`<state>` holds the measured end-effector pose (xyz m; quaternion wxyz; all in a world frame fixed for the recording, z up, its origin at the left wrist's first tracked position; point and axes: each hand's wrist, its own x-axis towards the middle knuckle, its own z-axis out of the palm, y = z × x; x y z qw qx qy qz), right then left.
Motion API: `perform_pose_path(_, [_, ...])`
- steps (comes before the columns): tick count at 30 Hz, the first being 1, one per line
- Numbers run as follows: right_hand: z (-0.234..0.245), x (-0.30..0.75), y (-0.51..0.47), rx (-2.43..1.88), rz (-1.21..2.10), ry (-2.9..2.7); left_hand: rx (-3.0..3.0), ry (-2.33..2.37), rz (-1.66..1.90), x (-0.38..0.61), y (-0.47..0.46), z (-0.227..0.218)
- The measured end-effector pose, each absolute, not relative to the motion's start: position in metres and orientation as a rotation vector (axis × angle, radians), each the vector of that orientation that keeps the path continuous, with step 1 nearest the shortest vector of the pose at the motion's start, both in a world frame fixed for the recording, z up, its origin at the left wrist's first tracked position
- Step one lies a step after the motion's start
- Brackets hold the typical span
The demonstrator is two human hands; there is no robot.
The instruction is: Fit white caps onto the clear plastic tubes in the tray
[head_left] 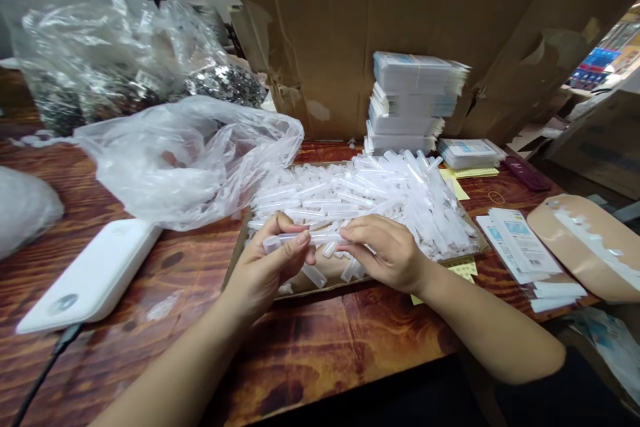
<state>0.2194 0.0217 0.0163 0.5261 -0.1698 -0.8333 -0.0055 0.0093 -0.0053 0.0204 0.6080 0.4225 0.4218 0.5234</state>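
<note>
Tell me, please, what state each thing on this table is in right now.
Left hand: pinching a clear tube.
Right hand: gripping the tube's other end.
Tube pile: loose, heaped on cardboard.
Plastic bag: crumpled, open.
Packet stack: upright, uneven.
White device: flat, cabled.

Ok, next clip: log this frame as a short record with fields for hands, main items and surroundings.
left hand: pinches one end of a clear plastic tube
right hand: holds the tube's other end
tube pile: heaped on a cardboard tray behind the hands
table: dark wood
left side: white power bank, clear plastic bag
back: stacked packets
</note>
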Motion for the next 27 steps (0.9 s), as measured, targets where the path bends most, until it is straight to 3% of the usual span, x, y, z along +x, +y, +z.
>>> perform_pose_path(9, [0.01, 0.216, 0.019, -0.453, -0.031, -1.985, 1.04, 1.024, 1.216, 0.013, -0.011, 0.023])
perform_pose_path(16, [0.013, 0.214, 0.012, -0.998, 0.744, -2.001, 1.03, 1.082, 1.181, 0.018, -0.013, 0.025])
perform_pose_path(22, [0.016, 0.217, 0.022, -0.62, 0.173, -2.182, 0.93, 1.137, 1.089, 0.011, -0.009, 0.026])
perform_pose_path(27, [0.008, 0.213, 0.023, -0.767, 0.266, -2.203, 0.961, 1.204, 1.098, 0.013, -0.009, 0.023])
